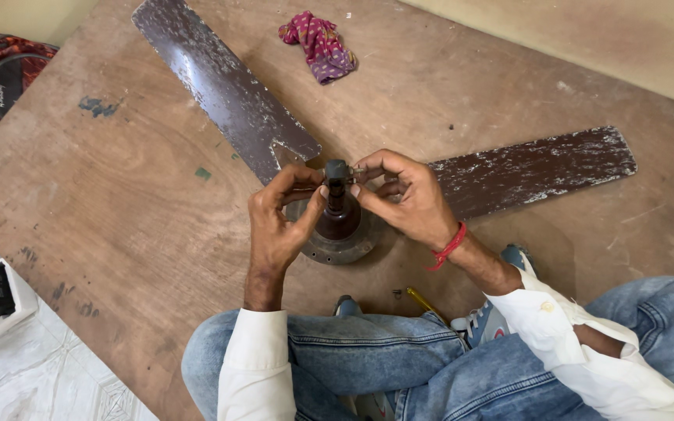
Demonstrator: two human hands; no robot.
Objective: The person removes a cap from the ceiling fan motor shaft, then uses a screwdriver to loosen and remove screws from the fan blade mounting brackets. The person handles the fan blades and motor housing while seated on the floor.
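Both hands, left hand (281, 217) and right hand (403, 196), pinch the top of the fan's shaft (337, 184), which stands upright on the motor hub (335, 243) between two blades on the board (118, 179).

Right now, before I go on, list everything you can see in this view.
Fan motor hub: one, dark brown, board centre, under both hands.
Fan rod: one, dark, upright on hub, its top between the fingertips.
Fan blades: two, brown, worn, lying flat.
Cloth: one, pink patterned, top.
Wooden board: one, brown.
Bag: one, red-black, upper left.
Yellow-handled tool: one, by knees.
Left hand: on rod.
Right hand: on rod top.
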